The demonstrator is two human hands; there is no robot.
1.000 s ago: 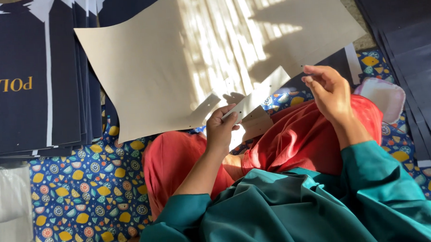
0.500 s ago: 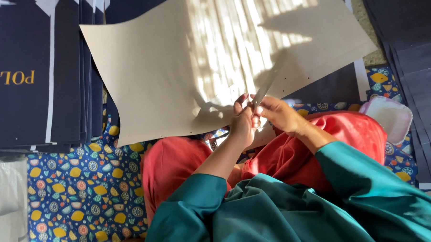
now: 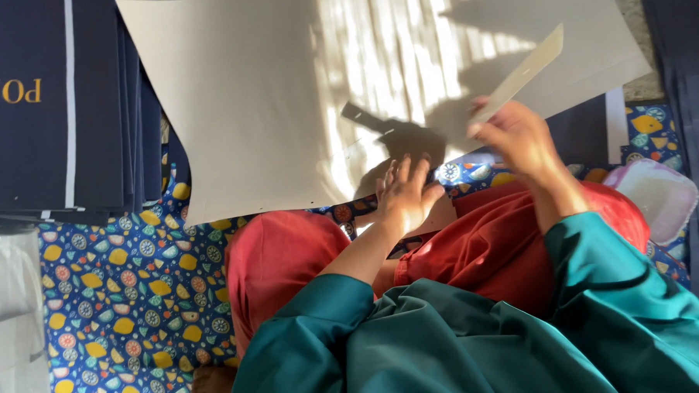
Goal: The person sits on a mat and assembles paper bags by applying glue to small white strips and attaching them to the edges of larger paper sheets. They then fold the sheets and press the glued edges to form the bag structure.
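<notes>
Patterned mat (image 3: 129, 305), dark sheets (image 3: 52, 106) far left | left hand (image 3: 403, 193) fingers spread on board (image 3: 284, 90) | right hand (image 3: 518, 136) pinches strip (image 3: 527, 68), raised right

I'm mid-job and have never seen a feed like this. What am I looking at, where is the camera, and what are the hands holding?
There is no machine here: a person works with two bare hands. The one picture comes from a camera worn on the head, looking down past teal sleeves and red-clad knees. The person sits on a blue patterned cloth. A large grey card sheet lies ahead, partly in striped sunlight. The right hand pinches a narrow card strip and holds it up above the sheet. The left hand is spread, fingers open, at the sheet's near edge; whether it presses on the sheet I cannot tell. To the left sits a stack of dark navy flat sheets; on the right, a pale shallow tray.
</notes>
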